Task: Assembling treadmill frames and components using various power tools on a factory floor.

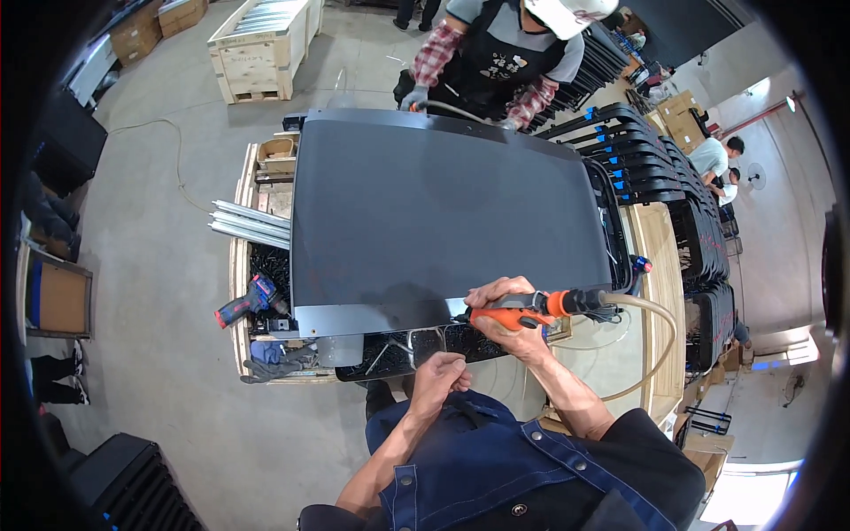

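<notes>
A large dark grey panel (443,208) with bare metal strips along its near and far edges lies flat in front of me. My right hand (509,320) is wrapped round an orange and black power screwdriver (522,311) with a beige hose (660,319) at its back end. The tool's tip points left, at the panel's near metal edge. My left hand (440,382) hangs below that edge, fingers curled together; whatever they hold, if anything, is too small to make out. Under it and behind it sits a black tray (394,358) of small dark parts.
Across the panel a co-worker's gloved hands (414,97) are at the far edge, one with a hose-fed tool. A red and blue cordless drill (251,299) and metal bars (251,223) lie left. Black frames (646,155) are stacked right. A wooden crate (257,62) stands far left.
</notes>
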### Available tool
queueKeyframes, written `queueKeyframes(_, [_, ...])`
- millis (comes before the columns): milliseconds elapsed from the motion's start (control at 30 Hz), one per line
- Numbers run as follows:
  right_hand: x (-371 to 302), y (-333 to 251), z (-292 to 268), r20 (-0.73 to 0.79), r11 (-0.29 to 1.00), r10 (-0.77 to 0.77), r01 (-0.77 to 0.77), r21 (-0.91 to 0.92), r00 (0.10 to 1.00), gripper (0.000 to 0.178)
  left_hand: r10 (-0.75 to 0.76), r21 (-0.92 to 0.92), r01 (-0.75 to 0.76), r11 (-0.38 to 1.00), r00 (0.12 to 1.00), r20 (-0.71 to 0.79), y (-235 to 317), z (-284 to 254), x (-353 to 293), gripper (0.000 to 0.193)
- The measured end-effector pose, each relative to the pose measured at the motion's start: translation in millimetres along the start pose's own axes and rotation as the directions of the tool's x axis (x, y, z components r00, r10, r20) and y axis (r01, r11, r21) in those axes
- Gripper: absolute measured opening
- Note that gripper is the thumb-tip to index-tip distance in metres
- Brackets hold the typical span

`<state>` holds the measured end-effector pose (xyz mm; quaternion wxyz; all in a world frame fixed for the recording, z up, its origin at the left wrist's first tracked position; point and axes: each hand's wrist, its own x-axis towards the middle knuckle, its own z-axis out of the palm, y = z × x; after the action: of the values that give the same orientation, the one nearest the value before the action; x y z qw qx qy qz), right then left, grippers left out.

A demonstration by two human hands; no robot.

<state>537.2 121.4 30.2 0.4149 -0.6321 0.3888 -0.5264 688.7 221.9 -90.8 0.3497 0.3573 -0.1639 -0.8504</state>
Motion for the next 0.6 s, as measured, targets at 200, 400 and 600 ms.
queueKeyframes(200, [-3.9, 0.8, -3.9, 0.031, 0.995, 0.090, -0.089, -0.035, 0.995, 0.040, 0.088, 0.002, -0.088, 0.996, 0.995, -0.035, 4.9, -1.4, -16.1, 0.031])
queueKeyframes(400, [2.0, -14.6, -14.8, 0.070, 0.972, 0.137, -0.148, 0.183, 0.988, 0.048, 0.168, -0.134, -0.192, 0.972, 0.971, -0.171, -5.6, 1.4, -29.0, 0.034])
queueKeyframes(600, [-4.7, -46.1, -22.6, 0.027, 0.742, 0.207, -0.175, 0.648, 0.978, 0.047, 0.317, -0.370, -0.354, 0.859, 0.935, -0.157, -7.9, 8.6, -38.1, 0.030])
